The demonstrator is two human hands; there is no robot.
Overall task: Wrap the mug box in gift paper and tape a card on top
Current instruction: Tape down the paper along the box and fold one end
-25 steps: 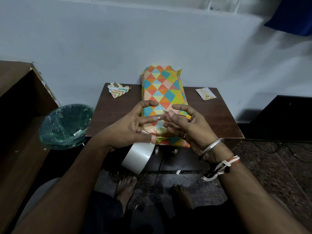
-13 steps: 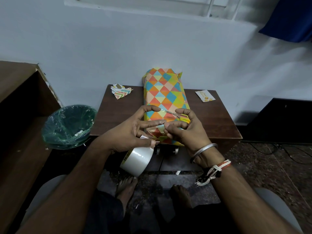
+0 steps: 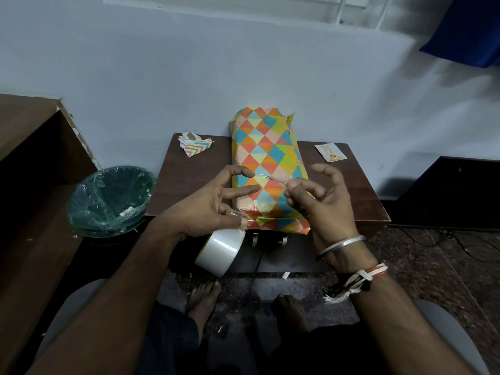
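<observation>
The mug box [image 3: 266,158], wrapped in bright triangle-patterned paper, lies lengthwise on a small brown table [image 3: 194,180]. My left hand [image 3: 205,207] hovers over the box's near left corner. Its lower fingers and thumb hold a roll of clear tape [image 3: 220,250] that hangs below the table edge, and its index and middle fingers point right. A thin strip of clear tape [image 3: 270,178] runs from the left index fingertip to my right hand [image 3: 330,204], which pinches the strip's other end above the box. A small white card [image 3: 330,152] lies at the table's far right corner.
Crumpled paper scraps [image 3: 194,143] sit at the table's far left corner. A plastic-lined green bin [image 3: 108,201] stands left of the table beside a wooden cabinet [image 3: 32,136]. A dark low unit [image 3: 446,190] is to the right. My bare feet [image 3: 203,296] rest under the table.
My hands have drawn apart. The right hand moved right and up, and the tape strip now spans a longer gap above the box. The roll still hangs from the left hand.
</observation>
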